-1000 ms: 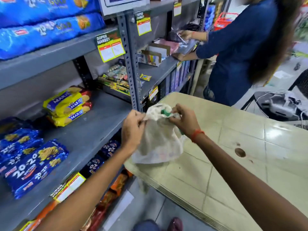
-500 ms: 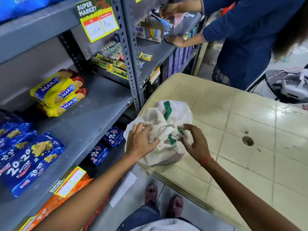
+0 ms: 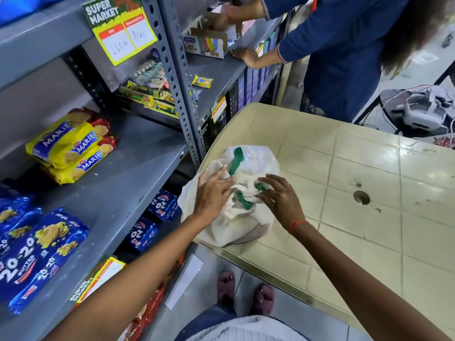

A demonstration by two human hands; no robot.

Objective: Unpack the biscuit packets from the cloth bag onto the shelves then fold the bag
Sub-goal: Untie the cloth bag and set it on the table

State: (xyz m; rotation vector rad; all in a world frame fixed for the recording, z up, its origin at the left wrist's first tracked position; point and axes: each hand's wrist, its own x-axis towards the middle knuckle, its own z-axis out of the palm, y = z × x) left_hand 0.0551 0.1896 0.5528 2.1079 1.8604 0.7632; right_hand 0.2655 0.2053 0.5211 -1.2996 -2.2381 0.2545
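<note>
A crumpled white cloth bag [image 3: 253, 166] with green handles lies on the near left corner of the beige tiled table [image 3: 357, 205]. My left hand [image 3: 214, 193] rests flat on the bag's left side with spread fingers. My right hand [image 3: 280, 195] presses on its right side, fingertips touching a green handle. Yellow Marie biscuit packets [image 3: 71, 146] sit stacked on the grey shelf [image 3: 118, 193]. Blue 20-20 biscuit packets [image 3: 37, 252] lie on the same shelf at the near left.
Another person in blue [image 3: 344, 57] stands at the far shelf, hands on a cardboard box [image 3: 204, 45]. More blue packets [image 3: 152, 217] sit on the lower shelf. A fan [image 3: 418, 112] stands right of the table. My feet [image 3: 243, 291] are below.
The bag was held up between both hands; it has been lowered onto the table corner and both hands now press on it with flatter fingers.
</note>
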